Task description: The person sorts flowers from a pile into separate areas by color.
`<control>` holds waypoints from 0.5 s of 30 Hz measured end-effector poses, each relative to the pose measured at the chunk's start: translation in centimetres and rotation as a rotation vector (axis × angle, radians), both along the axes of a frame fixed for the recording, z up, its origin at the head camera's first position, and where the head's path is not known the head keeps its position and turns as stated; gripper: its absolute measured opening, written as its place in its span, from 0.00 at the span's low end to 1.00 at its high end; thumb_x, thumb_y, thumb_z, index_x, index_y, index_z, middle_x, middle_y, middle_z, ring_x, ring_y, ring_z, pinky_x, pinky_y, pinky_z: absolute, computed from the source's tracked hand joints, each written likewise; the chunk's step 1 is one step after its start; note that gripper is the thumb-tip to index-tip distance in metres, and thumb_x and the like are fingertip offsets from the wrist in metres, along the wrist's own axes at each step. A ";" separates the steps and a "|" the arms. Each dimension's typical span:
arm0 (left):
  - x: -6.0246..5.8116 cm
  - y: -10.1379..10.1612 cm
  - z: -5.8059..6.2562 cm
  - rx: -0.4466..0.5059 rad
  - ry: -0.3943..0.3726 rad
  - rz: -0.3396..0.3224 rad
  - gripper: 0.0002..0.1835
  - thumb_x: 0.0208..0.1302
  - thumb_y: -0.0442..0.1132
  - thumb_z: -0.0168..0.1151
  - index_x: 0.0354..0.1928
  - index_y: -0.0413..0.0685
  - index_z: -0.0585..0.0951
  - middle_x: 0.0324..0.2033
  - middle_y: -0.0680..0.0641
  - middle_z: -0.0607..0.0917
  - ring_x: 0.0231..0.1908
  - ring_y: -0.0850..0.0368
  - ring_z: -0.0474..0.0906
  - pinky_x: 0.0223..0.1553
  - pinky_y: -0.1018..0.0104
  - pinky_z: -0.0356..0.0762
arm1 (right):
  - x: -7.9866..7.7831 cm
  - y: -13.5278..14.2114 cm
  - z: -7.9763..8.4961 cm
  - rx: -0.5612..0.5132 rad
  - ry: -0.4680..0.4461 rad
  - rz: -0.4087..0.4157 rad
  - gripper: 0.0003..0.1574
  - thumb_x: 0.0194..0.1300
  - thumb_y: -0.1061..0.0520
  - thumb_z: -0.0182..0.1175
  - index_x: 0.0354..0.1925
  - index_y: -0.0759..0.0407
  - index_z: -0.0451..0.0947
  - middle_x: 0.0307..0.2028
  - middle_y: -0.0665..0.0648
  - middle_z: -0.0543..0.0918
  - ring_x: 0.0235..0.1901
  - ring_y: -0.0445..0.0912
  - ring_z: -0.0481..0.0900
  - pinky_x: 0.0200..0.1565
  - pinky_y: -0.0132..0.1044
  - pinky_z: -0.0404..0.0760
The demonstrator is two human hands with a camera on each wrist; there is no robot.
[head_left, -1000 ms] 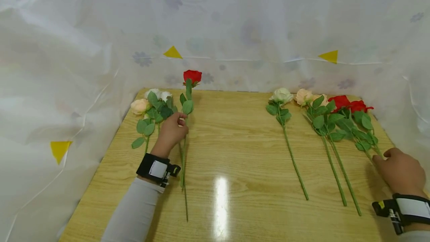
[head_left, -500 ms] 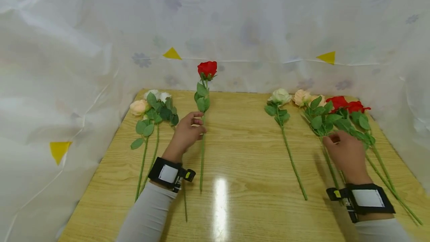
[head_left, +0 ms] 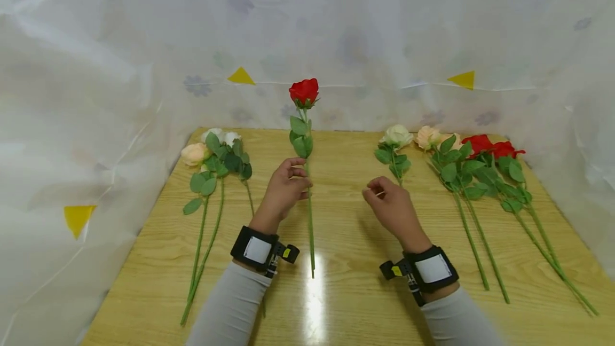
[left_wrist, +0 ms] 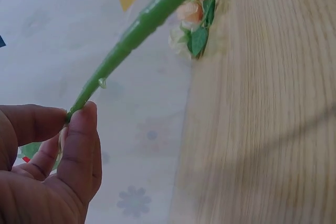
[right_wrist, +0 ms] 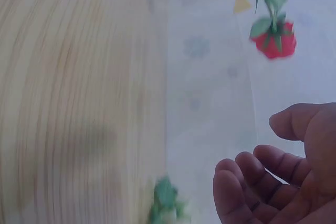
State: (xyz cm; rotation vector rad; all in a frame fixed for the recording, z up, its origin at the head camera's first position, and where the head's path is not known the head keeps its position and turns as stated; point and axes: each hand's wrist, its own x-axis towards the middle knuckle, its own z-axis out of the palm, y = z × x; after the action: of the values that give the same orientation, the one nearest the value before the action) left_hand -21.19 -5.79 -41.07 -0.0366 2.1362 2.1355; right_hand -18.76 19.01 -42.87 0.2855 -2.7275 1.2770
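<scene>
My left hand [head_left: 285, 188] pinches the green stem of a red rose [head_left: 305, 92] between thumb and fingers, holding it upright above the table. In the left wrist view the stem [left_wrist: 126, 45] runs up from the fingertips. To the right, my right hand [head_left: 393, 207] hovers over the table with loosely bent fingers and holds nothing; in the right wrist view a gap shows between thumb and fingers [right_wrist: 252, 169]. It partly covers the stem of a white rose [head_left: 397, 136] lying behind it. The red rose also appears in the right wrist view, apart from that hand.
At left lie a peach rose [head_left: 194, 154] and white roses [head_left: 231, 138] with crossing stems. At right, peach roses [head_left: 427, 136] and red roses [head_left: 504, 149] lie in a row on the wooden table [head_left: 346, 303]. A pale flowered sheet [head_left: 360, 25] surrounds the table.
The left hand has lifted the red rose and carried it right, toward the middle. The right hand has left the red roses at far right and moved left toward the other hand.
</scene>
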 end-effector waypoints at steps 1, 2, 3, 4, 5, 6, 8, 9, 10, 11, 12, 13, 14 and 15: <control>0.0 0.1 -0.1 0.008 0.004 0.013 0.26 0.61 0.27 0.57 0.61 0.49 0.68 0.40 0.45 0.72 0.39 0.48 0.76 0.31 0.61 0.78 | 0.1 -1.1 -0.1 -0.017 -0.025 0.036 0.18 0.67 0.45 0.54 0.47 0.56 0.75 0.37 0.57 0.81 0.33 0.46 0.78 0.28 0.42 0.77; -0.1 0.3 -0.1 0.016 0.010 0.027 0.26 0.61 0.27 0.57 0.61 0.49 0.68 0.40 0.45 0.72 0.38 0.48 0.76 0.31 0.62 0.78 | 0.2 -2.2 -0.2 -0.033 -0.049 0.073 0.19 0.67 0.44 0.54 0.48 0.55 0.74 0.37 0.56 0.81 0.33 0.45 0.78 0.28 0.42 0.78; -0.1 0.4 -0.2 0.023 0.016 0.041 0.26 0.61 0.27 0.57 0.61 0.48 0.68 0.40 0.45 0.72 0.38 0.49 0.76 0.31 0.62 0.78 | 0.4 -3.3 -0.2 -0.049 -0.072 0.106 0.19 0.67 0.44 0.54 0.49 0.54 0.73 0.38 0.56 0.80 0.33 0.45 0.78 0.28 0.41 0.77; -0.2 0.5 -0.3 0.033 0.021 0.056 0.25 0.61 0.27 0.57 0.61 0.48 0.68 0.40 0.45 0.72 0.37 0.50 0.76 0.31 0.62 0.78 | 0.5 -4.3 -0.3 -0.065 -0.089 0.132 0.19 0.67 0.45 0.54 0.50 0.54 0.73 0.38 0.55 0.80 0.32 0.44 0.78 0.27 0.41 0.78; -0.3 0.7 -0.4 0.042 0.030 0.069 0.25 0.61 0.27 0.57 0.61 0.47 0.68 0.40 0.45 0.72 0.37 0.50 0.76 0.32 0.60 0.78 | 0.7 -5.3 -0.3 -0.087 -0.107 0.151 0.19 0.67 0.45 0.54 0.50 0.53 0.72 0.38 0.55 0.80 0.32 0.44 0.78 0.27 0.41 0.78; -0.4 0.8 -0.5 0.050 0.040 0.075 0.26 0.61 0.27 0.57 0.61 0.46 0.67 0.40 0.45 0.72 0.37 0.50 0.76 0.33 0.60 0.78 | 0.8 -6.1 -0.4 -0.104 -0.119 0.162 0.19 0.67 0.46 0.55 0.51 0.54 0.72 0.37 0.55 0.80 0.31 0.44 0.78 0.26 0.40 0.78; -0.5 1.1 -0.6 0.060 0.053 0.074 0.25 0.60 0.27 0.57 0.60 0.47 0.67 0.40 0.45 0.72 0.37 0.51 0.77 0.34 0.59 0.78 | 1.0 -7.4 -0.5 -0.138 -0.125 0.171 0.18 0.67 0.49 0.55 0.51 0.55 0.72 0.36 0.54 0.79 0.28 0.44 0.78 0.25 0.40 0.77; -0.6 1.3 -0.7 0.066 0.057 0.069 0.26 0.60 0.27 0.57 0.60 0.46 0.67 0.40 0.44 0.72 0.37 0.50 0.77 0.35 0.59 0.78 | 1.1 -7.9 -0.6 -0.149 -0.125 0.172 0.17 0.67 0.51 0.55 0.51 0.57 0.72 0.35 0.54 0.79 0.27 0.43 0.77 0.24 0.39 0.77; -0.6 1.5 -0.7 0.070 0.060 0.064 0.25 0.60 0.27 0.57 0.60 0.46 0.67 0.40 0.44 0.71 0.37 0.50 0.77 0.36 0.59 0.78 | 1.2 -8.3 -0.7 -0.160 -0.126 0.170 0.16 0.67 0.53 0.55 0.51 0.57 0.72 0.34 0.54 0.79 0.25 0.44 0.77 0.23 0.39 0.76; -0.6 1.6 -0.7 0.071 0.063 0.057 0.25 0.60 0.26 0.56 0.60 0.46 0.67 0.40 0.44 0.71 0.38 0.49 0.78 0.36 0.60 0.78 | 1.2 -8.6 -0.7 -0.170 -0.130 0.170 0.16 0.67 0.55 0.54 0.51 0.59 0.72 0.33 0.54 0.79 0.23 0.44 0.77 0.23 0.39 0.76; -0.5 1.7 -0.8 0.069 0.067 0.052 0.25 0.60 0.26 0.56 0.60 0.45 0.67 0.40 0.44 0.71 0.38 0.49 0.78 0.36 0.61 0.78 | 1.3 -8.8 -0.8 -0.179 -0.135 0.169 0.15 0.67 0.57 0.54 0.51 0.60 0.72 0.32 0.55 0.79 0.22 0.45 0.77 0.22 0.39 0.76; -0.5 1.8 -0.8 0.066 0.069 0.048 0.25 0.60 0.26 0.56 0.60 0.45 0.67 0.40 0.44 0.71 0.39 0.48 0.78 0.36 0.62 0.78 | 1.3 -8.9 -0.9 -0.186 -0.138 0.171 0.15 0.67 0.58 0.53 0.51 0.60 0.72 0.31 0.55 0.78 0.21 0.45 0.77 0.21 0.39 0.75; -0.4 1.9 -0.8 0.066 0.072 0.046 0.25 0.61 0.26 0.55 0.60 0.45 0.67 0.40 0.43 0.71 0.40 0.48 0.78 0.36 0.62 0.78 | 1.4 -9.0 -1.0 -0.191 -0.145 0.172 0.14 0.67 0.59 0.53 0.51 0.61 0.72 0.31 0.55 0.78 0.20 0.46 0.77 0.21 0.40 0.75; -0.4 1.9 -0.7 0.063 0.078 0.043 0.24 0.61 0.26 0.54 0.60 0.45 0.67 0.40 0.43 0.71 0.40 0.47 0.78 0.36 0.63 0.78 | 1.4 -9.0 -1.0 -0.195 -0.150 0.172 0.14 0.67 0.59 0.53 0.50 0.61 0.71 0.31 0.55 0.78 0.20 0.46 0.77 0.21 0.40 0.75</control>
State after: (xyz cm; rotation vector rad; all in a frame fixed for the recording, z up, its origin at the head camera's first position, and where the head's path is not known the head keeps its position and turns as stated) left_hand -21.57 -3.89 -41.82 0.0064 2.1268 2.2630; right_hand -17.40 10.01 -43.88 0.4277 -2.7188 1.6607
